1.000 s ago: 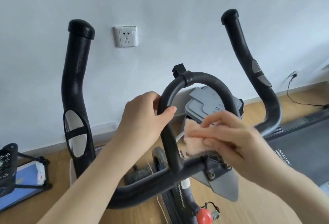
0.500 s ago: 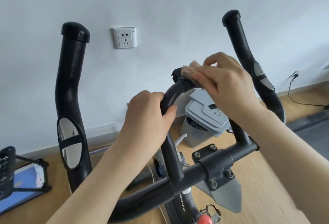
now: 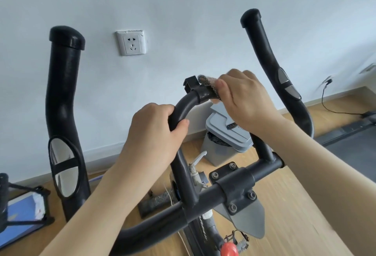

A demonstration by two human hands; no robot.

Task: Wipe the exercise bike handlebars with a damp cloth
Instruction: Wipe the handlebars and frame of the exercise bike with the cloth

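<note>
Pale blue-grey wall [image 3: 203, 1] behind, white power socket [image 3: 131, 42] at about 11 o'clock, wooden floor [image 3: 284, 205] below, grey lidded bin [image 3: 221, 143] standing against the skirting just past centre

Left hand [image 3: 154, 133] clenched round the left shoulder of the black centre loop [image 3: 183, 109] of the handlebars, thumb hooked over the near side: judged a bracing grip, keeping the bars steady against the rubbing

Right hand [image 3: 246, 101] at about 1 o'clock from centre, fingers closed over a cloth [image 3: 209, 86] and pinching it down onto the top of the loop, just beside the small black clip [image 3: 190, 82] at the crest. Palm draped over the tube, so likely wrapping the cloth round it to cover more than one face per stroke

Cloth small, bunched, coarse and nubbly, pinkish-beige with a darker greyish weave at the exposed edge; mostly hidden under the fingers, a dark scrap showing below the heel of the hand. Dampness impossible to tell

Handlebars matte black: crossbar [image 3: 264, 168] running from 7 to 3 o'clock, bolted clamp [image 3: 234, 184] at centre, left upright horn [image 3: 63, 93] at 9 o'clock with an oval chrome sensor [image 3: 64, 166], right upright horn [image 3: 264, 56] at 2 o'clock with silver sensor pads [image 3: 288, 84]. No streaks or wet sheen readable anywhere

Judged mid-wipe on the loop's crest; both horns apparently yet to be covered
</note>
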